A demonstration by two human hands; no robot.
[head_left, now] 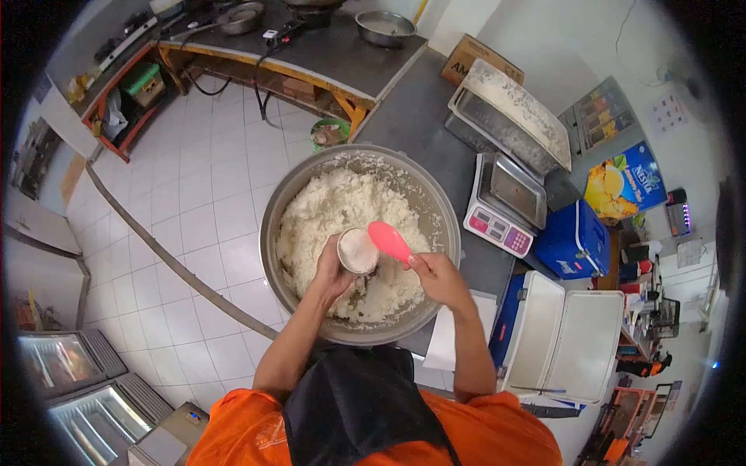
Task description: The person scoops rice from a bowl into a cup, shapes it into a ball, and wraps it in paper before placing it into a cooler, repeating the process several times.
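A wide metal pot (273, 203) full of cooked white rice (326, 203) stands in front of me. Over the rice, my left hand (332, 268) is wrapped round a small round cup (358, 252) filled with something white. My right hand (440, 277) grips the handle of a pink rice paddle (388, 240). The paddle's blade is tilted beside the cup's rim; whether they touch I cannot tell. Part of the rice below is hidden by the cup and my left hand.
Right of the pot sits a digital scale (497, 225) with a metal tray. Behind it are rice-flecked metal pans (505, 116) and a cardboard box (475, 60). An open cooler (536, 322) and a blue cooler (573, 241) stand at the right. White floor tiles (186, 225) lie left.
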